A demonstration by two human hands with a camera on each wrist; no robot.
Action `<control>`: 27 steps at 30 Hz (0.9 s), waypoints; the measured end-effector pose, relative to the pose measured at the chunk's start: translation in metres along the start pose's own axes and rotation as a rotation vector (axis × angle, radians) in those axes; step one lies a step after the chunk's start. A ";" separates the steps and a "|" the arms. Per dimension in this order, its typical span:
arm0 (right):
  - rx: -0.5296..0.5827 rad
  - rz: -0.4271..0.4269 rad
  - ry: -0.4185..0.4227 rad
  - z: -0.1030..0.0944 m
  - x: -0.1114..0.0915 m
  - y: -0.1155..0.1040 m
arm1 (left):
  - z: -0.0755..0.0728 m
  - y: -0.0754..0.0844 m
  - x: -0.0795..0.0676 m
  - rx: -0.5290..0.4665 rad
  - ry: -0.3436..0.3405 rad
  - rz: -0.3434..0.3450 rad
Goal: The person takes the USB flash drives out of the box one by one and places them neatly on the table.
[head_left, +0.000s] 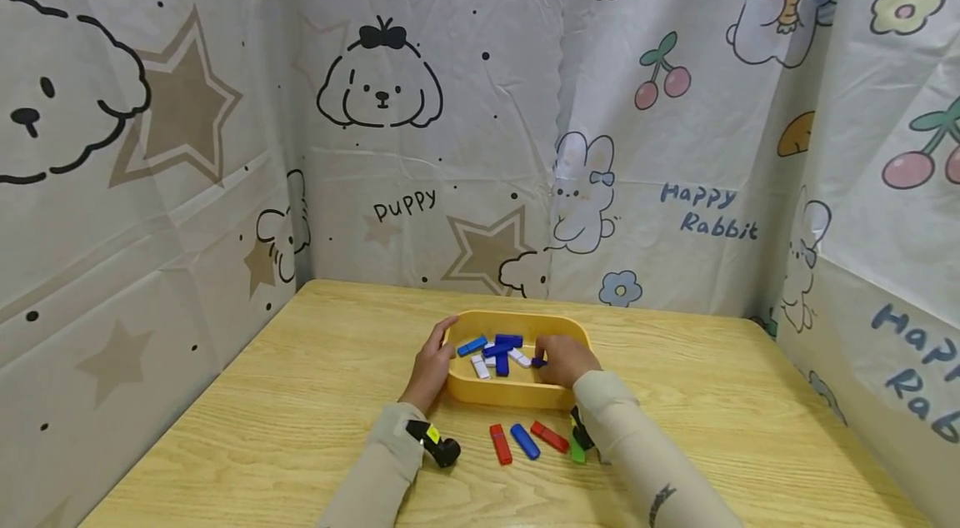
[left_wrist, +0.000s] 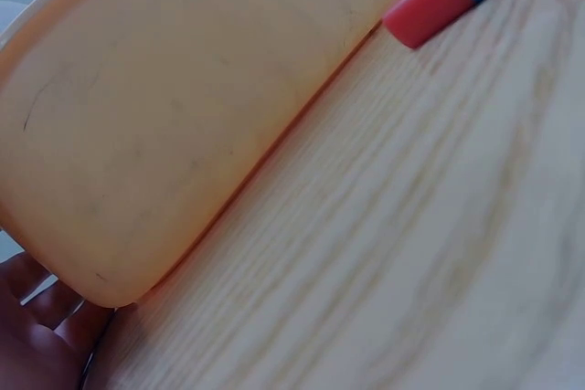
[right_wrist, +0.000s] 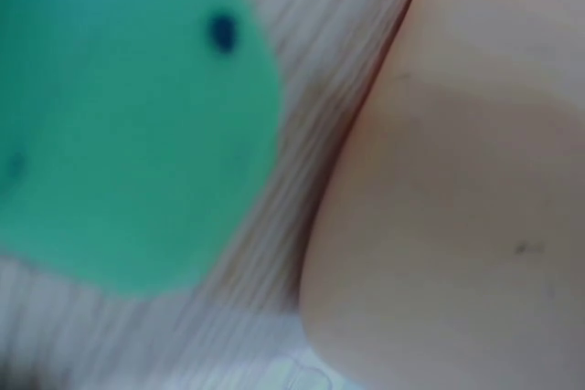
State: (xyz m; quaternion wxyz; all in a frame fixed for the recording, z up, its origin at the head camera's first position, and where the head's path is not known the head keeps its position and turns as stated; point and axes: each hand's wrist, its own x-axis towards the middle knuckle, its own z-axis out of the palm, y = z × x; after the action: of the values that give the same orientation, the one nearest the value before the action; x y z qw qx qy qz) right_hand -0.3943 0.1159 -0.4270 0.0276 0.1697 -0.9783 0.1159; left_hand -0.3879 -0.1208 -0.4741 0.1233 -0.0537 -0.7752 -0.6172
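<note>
A yellow plastic tub (head_left: pixel 510 396) stands on the table, holding several blue and white USB sticks, such as a light blue one (head_left: pixel 472 346) and a white one (head_left: pixel 480 367). My left hand (head_left: pixel 431 366) grips the tub's left end; its fingers show at the tub's corner in the left wrist view. Inside the right end, my right hand (head_left: pixel 567 360) pinches a dark blue USB stick (head_left: pixel 538 362) with its fingertips. The right wrist view has no hand in it, only the tub's wall (right_wrist: pixel 457 207) beside a blurred green stick (right_wrist: pixel 137 134).
On the table (head_left: pixel 247 428) in front of the tub lie a red stick (head_left: pixel 500 444), a blue stick (head_left: pixel 525 441), another red stick (head_left: pixel 550 436) and a green stick (head_left: pixel 577 450), partly behind the right wrist camera. Printed curtains (head_left: pixel 450 161) enclose the table's back and sides.
</note>
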 end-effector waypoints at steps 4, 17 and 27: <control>0.004 -0.018 0.013 -0.001 -0.002 0.002 | 0.002 0.000 -0.001 0.010 0.002 0.007; 0.076 -0.031 -0.017 -0.016 -0.008 0.006 | 0.006 -0.001 0.000 0.006 -0.002 -0.015; 0.062 -0.119 0.015 -0.041 -0.024 0.003 | 0.000 0.001 0.000 0.022 0.010 -0.010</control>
State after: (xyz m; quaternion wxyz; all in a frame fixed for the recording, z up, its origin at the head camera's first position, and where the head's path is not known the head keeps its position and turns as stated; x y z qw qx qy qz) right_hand -0.3724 0.1361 -0.3897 0.0365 0.2276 -0.9622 0.1453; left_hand -0.3880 -0.1203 -0.4730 0.1249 -0.0454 -0.7815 -0.6095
